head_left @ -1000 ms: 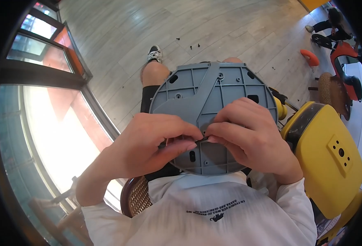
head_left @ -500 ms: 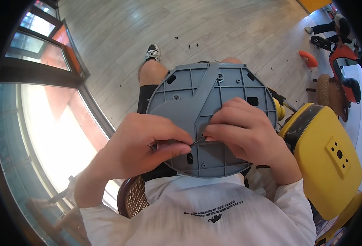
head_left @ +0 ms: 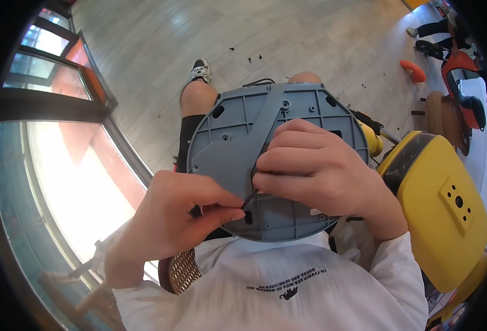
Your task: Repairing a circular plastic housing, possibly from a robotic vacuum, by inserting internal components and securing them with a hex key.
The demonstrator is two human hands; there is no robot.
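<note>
A grey plastic panel (head_left: 227,157), rounded and ribbed with screw holes and slots, rests across my lap. Over its lower left part, my left hand (head_left: 185,212) pinches one end of a thin black cable-like strand (head_left: 250,197) between thumb and forefinger. The strand slants up to my right hand (head_left: 318,168), whose curled fingers pinch it above the middle of the panel. What lies under the right fingers is hidden. A black loop of cable (head_left: 260,82) sticks out past the panel's far edge.
A yellow seat-like part (head_left: 439,209) with a bolt plate stands close on my right. Several small dark pieces (head_left: 250,59) lie on the floor ahead. Glass doors (head_left: 72,187) line the left. A red and black scooter (head_left: 464,88) and a woven stool (head_left: 439,118) are at the far right.
Both hands have shifted slightly left, and my left hand sits lower. The strand between them is tilted more steeply. The panel has moved a little left in view.
</note>
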